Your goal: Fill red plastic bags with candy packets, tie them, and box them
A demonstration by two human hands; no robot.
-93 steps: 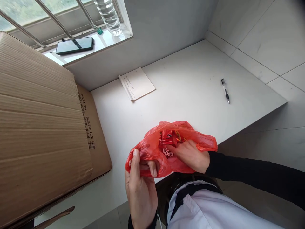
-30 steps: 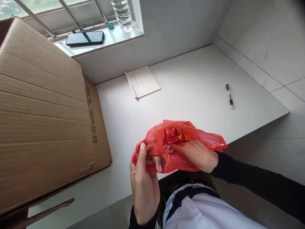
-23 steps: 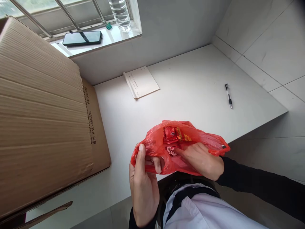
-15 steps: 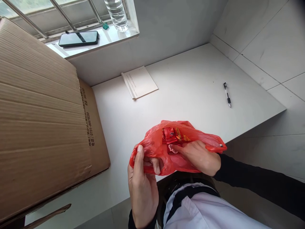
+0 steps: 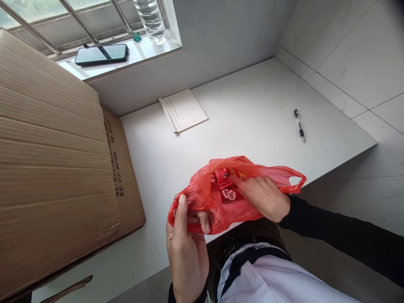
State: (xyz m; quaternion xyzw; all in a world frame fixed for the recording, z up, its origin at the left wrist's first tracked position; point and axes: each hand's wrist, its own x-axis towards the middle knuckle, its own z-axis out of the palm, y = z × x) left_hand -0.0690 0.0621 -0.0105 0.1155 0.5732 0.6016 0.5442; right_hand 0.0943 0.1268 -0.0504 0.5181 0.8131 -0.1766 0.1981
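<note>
Furthest to your left is the cardboard box [image 5: 57, 160], black print running along its side flap; beyond it, on the windowsill [image 5: 143, 50], a phone [image 5: 101, 54] lies flat, then a small green object [image 5: 136, 37], then a clear bottle [image 5: 150, 23] standing with its top out of view; below the sill, a pale notebook [image 5: 186, 111] lies on the white table [image 5: 252, 113], near the wall.

In front of you, your left hand [image 5: 187, 248] grasps the left end of the red plastic bag [image 5: 197, 185], thumb on top, curled fingers underneath showing through a gap in the plastic; the bag is at the table's near edge, its mouth spread towards you; inside, a red packet [image 5: 223, 176] has gold-orange packets [image 5: 233, 171] just to its right, and a dark red packet [image 5: 231, 195] with a pale pink label lies nearer you.

Your right hand [image 5: 265, 198] reaches into the mouth from the right, the index finger stretched out to the red packet; you cannot tell from here whether its fingers have closed on anything; just past it a handle loop [image 5: 295, 190] hangs open; farther across the table lies a black-and-clear pen [image 5: 299, 126]; your black sleeve [image 5: 341, 235] runs off to the right, below the tiled wall [image 5: 360, 50].
</note>
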